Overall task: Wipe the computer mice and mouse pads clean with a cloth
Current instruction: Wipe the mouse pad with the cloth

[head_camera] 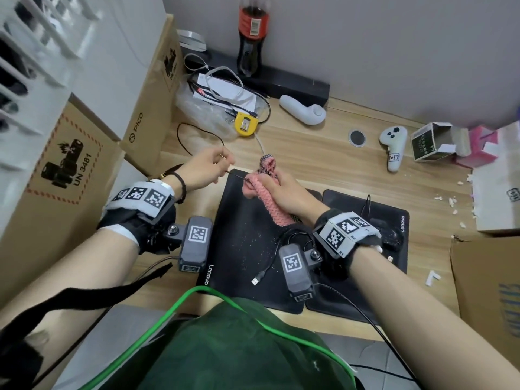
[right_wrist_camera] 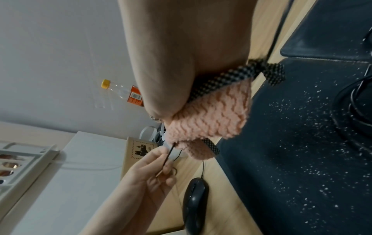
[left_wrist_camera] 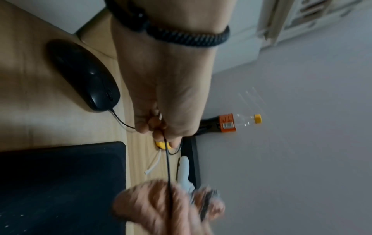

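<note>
My left hand [head_camera: 222, 166] pinches the thin black mouse cable [head_camera: 239, 177] just off the left mouse pad's far corner. My right hand [head_camera: 281, 190] grips a pink knitted cloth [head_camera: 263, 195] bunched round that cable a little to the right. In the left wrist view the cable [left_wrist_camera: 169, 167] runs from my fingers [left_wrist_camera: 159, 127] into the blurred cloth [left_wrist_camera: 161, 206]. Its black mouse [left_wrist_camera: 84, 76] lies on the wooden desk left of the pad [left_wrist_camera: 60, 182]. White specks cover the left pad [head_camera: 242, 243]. A dusty second mouse [head_camera: 389, 235] sits on the right pad [head_camera: 343, 204].
A cola bottle [head_camera: 251, 38] stands at the back wall. Two white controllers [head_camera: 304, 109] [head_camera: 392, 142], a yellow tape measure [head_camera: 246, 123] and a bag of cables lie beyond the pads. Cardboard boxes [head_camera: 70, 164] flank the left, more boxes [head_camera: 495, 192] the right. A USB plug [head_camera: 257, 280] rests on the left pad.
</note>
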Available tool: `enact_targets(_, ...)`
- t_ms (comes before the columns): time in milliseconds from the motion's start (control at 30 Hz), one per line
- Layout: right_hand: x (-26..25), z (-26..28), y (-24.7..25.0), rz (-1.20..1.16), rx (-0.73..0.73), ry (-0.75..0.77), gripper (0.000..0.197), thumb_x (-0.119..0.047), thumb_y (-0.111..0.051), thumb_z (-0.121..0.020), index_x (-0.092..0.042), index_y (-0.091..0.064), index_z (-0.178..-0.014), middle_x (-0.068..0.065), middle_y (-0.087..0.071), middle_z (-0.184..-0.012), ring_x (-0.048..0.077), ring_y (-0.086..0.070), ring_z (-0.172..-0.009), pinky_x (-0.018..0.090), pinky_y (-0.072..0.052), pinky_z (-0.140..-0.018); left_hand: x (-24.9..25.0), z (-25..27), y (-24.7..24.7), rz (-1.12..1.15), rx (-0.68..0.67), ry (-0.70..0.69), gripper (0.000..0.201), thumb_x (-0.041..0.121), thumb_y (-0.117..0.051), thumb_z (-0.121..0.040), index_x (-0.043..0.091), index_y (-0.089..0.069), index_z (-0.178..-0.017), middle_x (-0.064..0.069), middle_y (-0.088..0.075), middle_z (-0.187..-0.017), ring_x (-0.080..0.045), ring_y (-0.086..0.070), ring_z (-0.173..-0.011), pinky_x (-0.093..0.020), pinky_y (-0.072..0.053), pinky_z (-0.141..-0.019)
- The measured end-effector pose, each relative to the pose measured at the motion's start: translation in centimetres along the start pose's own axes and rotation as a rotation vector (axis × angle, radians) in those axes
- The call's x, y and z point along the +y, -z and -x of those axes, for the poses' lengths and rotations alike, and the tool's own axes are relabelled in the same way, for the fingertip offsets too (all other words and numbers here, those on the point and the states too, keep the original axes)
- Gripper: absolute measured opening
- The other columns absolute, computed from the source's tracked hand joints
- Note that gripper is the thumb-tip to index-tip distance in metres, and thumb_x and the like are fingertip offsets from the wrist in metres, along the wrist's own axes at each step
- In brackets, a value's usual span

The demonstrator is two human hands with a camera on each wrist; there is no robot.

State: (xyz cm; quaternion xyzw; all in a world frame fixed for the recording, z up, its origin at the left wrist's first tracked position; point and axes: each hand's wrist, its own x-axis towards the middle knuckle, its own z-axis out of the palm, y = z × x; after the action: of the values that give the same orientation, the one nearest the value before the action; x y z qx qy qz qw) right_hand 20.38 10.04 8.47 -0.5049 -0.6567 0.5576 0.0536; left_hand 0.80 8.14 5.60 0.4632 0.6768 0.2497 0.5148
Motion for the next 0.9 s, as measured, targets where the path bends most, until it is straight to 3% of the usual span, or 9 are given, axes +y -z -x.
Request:
enact_targets(100, 0.2, 0.6, 0.5, 0.048, -0.027, 0.024, 0.016, -0.032, -0.044, -0.101, -0.021, -0.055, -0.102, -0.005, -0.067, -0.086, 0.005, -0.055, -0.071, 0.02, -0.045, -0.07, -1.4, -0.1, 1.7, 0.101, 0.138, 0.006, 0.029, 0.001, -0.038, -0.097, 0.022, -0.047, -0.079, -0.002, -0.044, -0.064, -0.014, -0.039, -0.055, -0.017, -0.034, -0.042)
enact_targets(200, 0.4, 1.0, 1.7, 0.086, -0.023, 0.004, 0.016, -0.03, -0.044, -0.101, -0.021, -0.053, -0.109, -0.013, -0.061, -0.084, -0.005, -0.056, -0.067, 0.006, -0.041, -0.062, -2.7, -0.1, 3.2, 0.048, 0.261, 0.018, 0.03, 0.003, -0.043, -0.095, 0.026, -0.05, -0.078, -0.002, -0.051, -0.068, -0.017, -0.048, -0.062, -0.022, -0.039, -0.055)
enact_targets(333, 1.0, 1.3, 3.5, 0.12, 0.006, -0.019, 0.018, -0.031, -0.044, -0.101, -0.023, -0.053, -0.114, -0.011, -0.064, -0.093, -0.007, -0.06, -0.074, 0.01, -0.042, -0.069, -4.8, -0.4, 4.6, 0.022, 0.449, 0.088, 0.031, 0.006, -0.043, -0.093, 0.03, -0.052, -0.075, 0.0, -0.057, -0.081, -0.022, -0.057, -0.079, -0.03, -0.046, -0.067)
enact_targets(400, 1.5, 1.8, 4.3, 0.096, 0.034, -0.076, 0.02, -0.031, -0.045, -0.101, -0.021, -0.054, -0.116, -0.009, -0.066, -0.093, -0.01, -0.06, -0.067, 0.006, -0.041, -0.064, -5.7, -0.2, 5.2, 0.049, 0.576, 0.138, 0.033, 0.007, -0.044, -0.089, 0.034, -0.056, -0.074, 0.001, -0.062, -0.088, -0.026, -0.063, -0.087, -0.035, -0.052, -0.078)
enact_targets(533, 2.0, 2.9, 4.9, -0.042, 0.141, -0.141, 0.025, -0.028, -0.042, -0.102, -0.013, -0.056, -0.115, -0.007, -0.065, -0.082, -0.012, -0.057, -0.05, 0.005, -0.039, -0.047, -5.4, 0.7, 4.1, 0.035, 0.768, 0.141, 0.036, -0.003, -0.036, -0.083, 0.021, -0.059, -0.095, 0.002, -0.057, -0.093, -0.019, -0.056, -0.087, -0.025, -0.043, -0.072)
enact_targets(633, 1.5, 2.6, 3.3, -0.164, 0.194, -0.156, 0.025, -0.028, -0.043, -0.102, -0.011, -0.053, -0.117, -0.006, -0.066, -0.079, -0.012, -0.058, -0.05, 0.006, -0.041, -0.047, -2.8, 1.3, 1.9, 0.138, 0.666, -0.032, 0.027, 0.002, -0.043, -0.088, 0.017, -0.06, -0.102, 0.007, -0.054, -0.09, -0.001, -0.052, -0.078, -0.011, -0.04, -0.067)
enact_targets(700, 0.7, 1.9, 1.8, -0.207, 0.215, -0.141, 0.029, -0.027, -0.042, -0.103, -0.006, -0.054, -0.118, -0.002, -0.069, -0.084, -0.008, -0.063, -0.059, 0.009, -0.045, -0.055, -1.3, 1.8, 0.5, 0.198, 0.506, -0.133, 0.013, 0.011, -0.048, -0.092, 0.019, -0.058, -0.09, 0.012, -0.051, -0.076, 0.002, -0.047, -0.063, -0.014, -0.039, -0.06)
enact_targets(833, -1.1, 0.8, -1.1, -0.213, 0.186, -0.086, 0.02, -0.028, -0.041, -0.102, -0.018, -0.058, -0.101, 0.0, -0.067, -0.092, 0.011, -0.061, -0.082, 0.028, -0.047, -0.079, 0.2, 3.1, -1.7, 0.326, -0.088, 0.089, 0.039, 0.031, -0.033, -0.101, 0.013, -0.057, -0.076, 0.003, -0.051, -0.057, -0.013, -0.043, -0.045, -0.016, -0.029, -0.038)
enact_targets(900, -2.0, 0.6, -2.3, -0.159, 0.147, -0.066, 0.021, -0.032, -0.041, -0.102, -0.02, -0.055, -0.111, -0.003, -0.065, -0.099, 0.012, -0.06, -0.09, 0.03, -0.047, -0.085, 0.2, 3.3, -2.2, 0.33, -0.134, 0.164, 0.046, 0.038, -0.027, -0.103, 0.012, -0.054, -0.077, 0.002, -0.054, -0.059, -0.015, -0.045, -0.042, -0.016, -0.03, -0.038)
